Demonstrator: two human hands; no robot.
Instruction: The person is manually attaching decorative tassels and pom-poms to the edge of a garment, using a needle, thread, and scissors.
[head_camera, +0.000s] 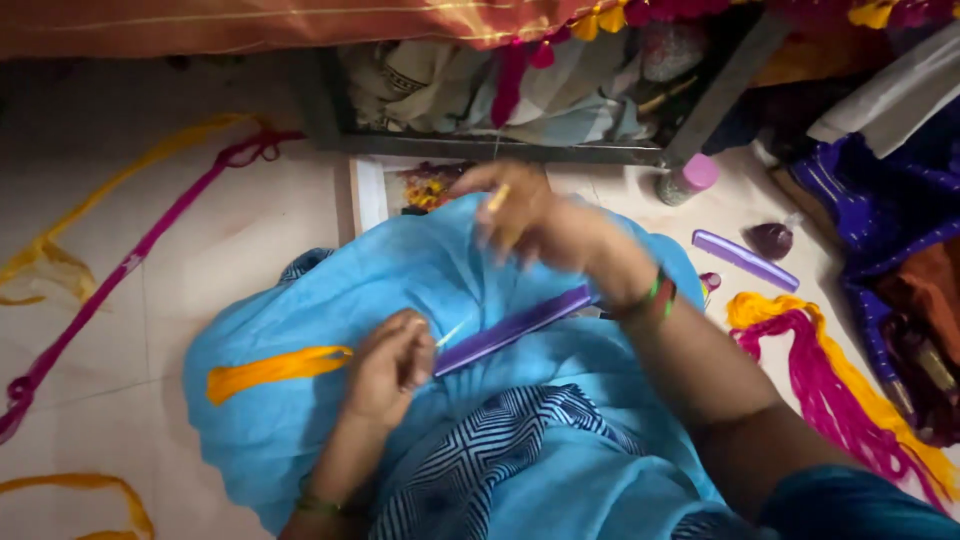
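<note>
A light blue cloth (400, 280) with a dark striped border lies over my lap. My left hand (392, 362) pinches the cloth beside a purple comb (512, 328) that rests across it. My right hand (530, 220) is raised above the cloth, blurred, with a small yellowish piece between its fingers; a thin thread seems to run from it down toward my left hand. An orange yarn strand (275, 368) lies on the cloth to the left.
Pink and yellow yarn bundles (835, 375) lie on the floor at right, long strands (130, 255) at left. A second purple comb (745, 260), a pink-capped bottle (688, 180) and a dark frame with fabrics (500, 150) sit ahead. Purple cloth (890, 210) at far right.
</note>
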